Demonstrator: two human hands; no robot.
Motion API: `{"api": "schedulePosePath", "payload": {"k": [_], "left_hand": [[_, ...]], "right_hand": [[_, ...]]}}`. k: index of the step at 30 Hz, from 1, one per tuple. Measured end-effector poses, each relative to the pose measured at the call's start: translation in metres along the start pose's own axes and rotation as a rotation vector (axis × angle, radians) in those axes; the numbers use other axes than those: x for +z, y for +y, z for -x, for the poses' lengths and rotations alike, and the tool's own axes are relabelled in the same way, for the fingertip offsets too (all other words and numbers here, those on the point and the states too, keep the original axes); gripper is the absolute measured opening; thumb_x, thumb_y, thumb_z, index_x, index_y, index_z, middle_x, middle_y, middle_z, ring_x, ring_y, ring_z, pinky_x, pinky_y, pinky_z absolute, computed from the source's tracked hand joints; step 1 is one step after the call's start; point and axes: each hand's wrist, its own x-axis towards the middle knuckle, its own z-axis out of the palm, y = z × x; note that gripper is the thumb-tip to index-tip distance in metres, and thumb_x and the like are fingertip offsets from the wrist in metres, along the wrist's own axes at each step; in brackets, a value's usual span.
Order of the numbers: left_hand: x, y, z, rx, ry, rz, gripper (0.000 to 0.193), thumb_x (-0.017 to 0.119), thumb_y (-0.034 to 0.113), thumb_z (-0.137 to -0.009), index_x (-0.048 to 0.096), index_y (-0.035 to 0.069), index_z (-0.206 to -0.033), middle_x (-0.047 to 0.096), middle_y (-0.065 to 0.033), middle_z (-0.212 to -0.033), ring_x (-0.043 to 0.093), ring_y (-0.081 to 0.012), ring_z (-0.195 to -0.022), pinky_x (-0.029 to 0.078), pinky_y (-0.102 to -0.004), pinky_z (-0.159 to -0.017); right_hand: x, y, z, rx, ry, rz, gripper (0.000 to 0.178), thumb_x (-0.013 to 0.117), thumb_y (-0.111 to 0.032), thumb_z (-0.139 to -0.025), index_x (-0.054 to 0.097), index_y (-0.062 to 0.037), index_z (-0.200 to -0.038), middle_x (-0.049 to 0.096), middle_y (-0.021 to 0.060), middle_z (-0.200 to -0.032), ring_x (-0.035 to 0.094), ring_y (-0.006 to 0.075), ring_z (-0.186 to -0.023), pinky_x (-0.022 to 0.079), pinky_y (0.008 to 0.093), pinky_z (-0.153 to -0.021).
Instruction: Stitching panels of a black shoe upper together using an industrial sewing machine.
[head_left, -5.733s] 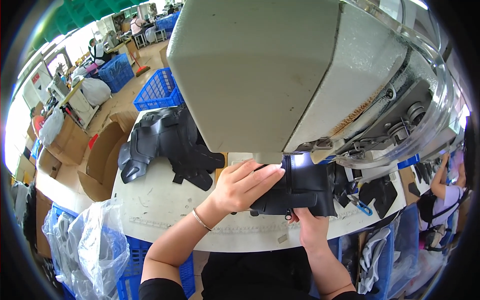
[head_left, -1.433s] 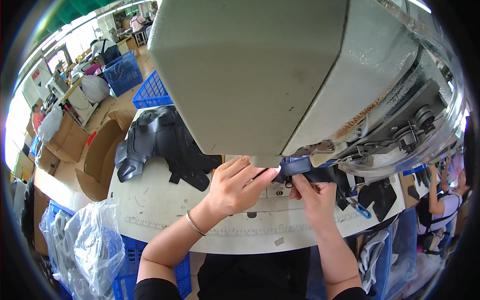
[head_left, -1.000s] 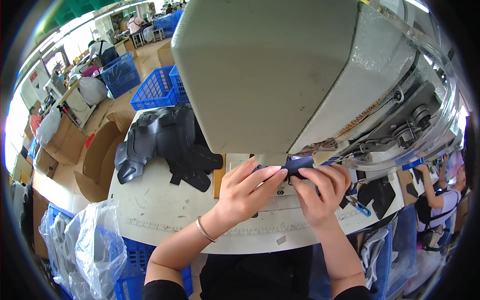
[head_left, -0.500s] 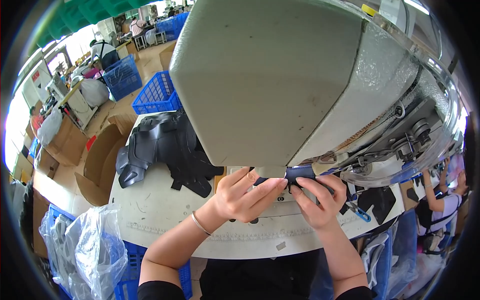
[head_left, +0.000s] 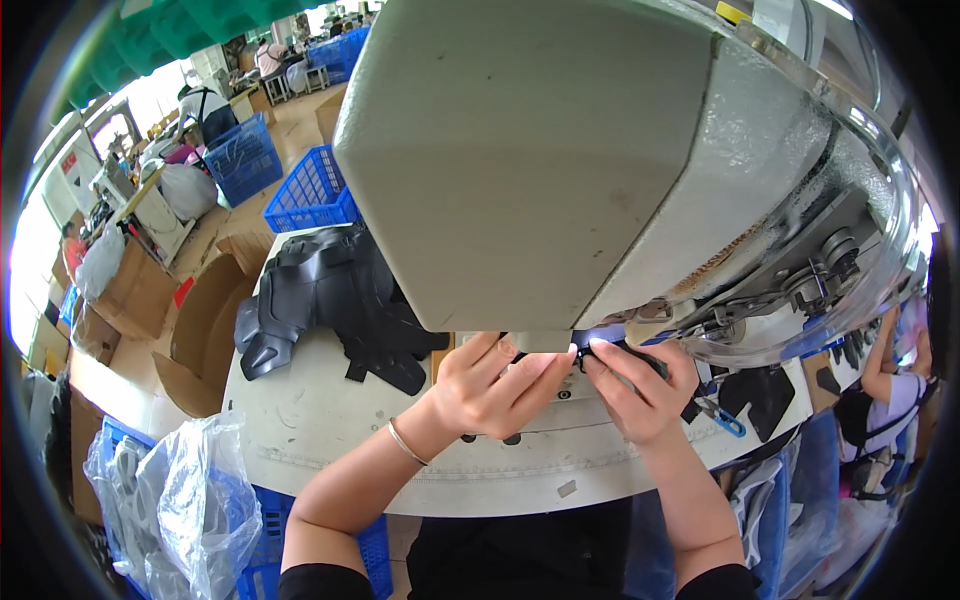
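Note:
Both hands are under the grey head of a large sewing machine (head_left: 530, 170), close to its front. My left hand (head_left: 492, 392), with a bracelet at the wrist, has its fingers pinched together; the fingertips meet the left side of a small black piece (head_left: 588, 353). On the other side, my right hand (head_left: 645, 392) grips that piece between thumb and bent fingers. Much of the piece is hidden by the fingers and the machine head, so its exact kind cannot be made out.
Black moulded pieces (head_left: 325, 295) are piled left on the white table (head_left: 400, 490). Blue-handled snippers (head_left: 722, 418) and a flat black piece (head_left: 757, 400) lie right. Blue crates (head_left: 312, 190), a cardboard box (head_left: 195, 340) and clear plastic bags (head_left: 200, 490) stand around. Other people work beyond.
My right hand has risen slightly, its fingers closing further over the black piece, which shows less now. My left hand stays nearly in place.

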Motion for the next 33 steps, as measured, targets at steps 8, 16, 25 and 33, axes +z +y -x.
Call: {"api": "schedulePosePath", "payload": {"k": [8,16,25,33], "left_hand": [[0.009,-0.002,0.004,-0.019,0.045,-0.036,0.027,0.073,0.009,-0.061,0.074,0.009,-0.088,0.064,0.0015,-0.079,0.058,-0.0105,-0.061,0.041,-0.0222,-0.056],[0.009,-0.004,0.003,-0.051,0.093,0.018,0.017,0.073,0.005,-0.063,0.073,0.009,-0.079,0.058,0.0025,-0.068,0.053,-0.0108,-0.056,0.046,-0.0245,-0.054],[0.016,-0.012,0.011,-0.052,0.116,0.081,0.018,0.074,0.005,-0.063,0.072,0.004,-0.081,0.06,0.0001,-0.07,0.054,-0.0124,-0.057,0.044,-0.0255,-0.05],[0.022,-0.008,0.01,-0.128,0.156,0.105,0.012,0.075,0.001,-0.067,0.063,0.001,-0.07,0.061,-0.0038,-0.073,0.056,-0.0143,-0.058,0.044,-0.0269,-0.049]], "right_hand": [[-0.001,0.01,-0.006,-0.076,-0.008,0.067,0.019,0.079,-0.01,-0.067,0.072,-0.0131,-0.085,0.069,-0.0018,-0.096,0.057,0.0154,-0.067,0.043,0.023,-0.054],[-0.007,0.016,-0.009,-0.14,-0.137,0.091,0.022,0.071,-0.005,-0.071,0.073,-0.0072,-0.092,0.068,0.0038,-0.095,0.062,0.0117,-0.07,0.048,0.0215,-0.058],[-0.005,0.016,-0.009,-0.143,-0.131,0.222,0.01,0.072,-0.018,-0.072,0.072,-0.0202,-0.082,0.066,-0.0104,-0.09,0.063,0.0112,-0.079,0.047,0.0288,-0.064],[0.005,0.024,-0.002,-0.127,-0.102,0.214,0.012,0.07,-0.016,-0.075,0.073,-0.0184,-0.087,0.068,-0.01,-0.088,0.064,0.0105,-0.08,0.048,0.0285,-0.067]]}}
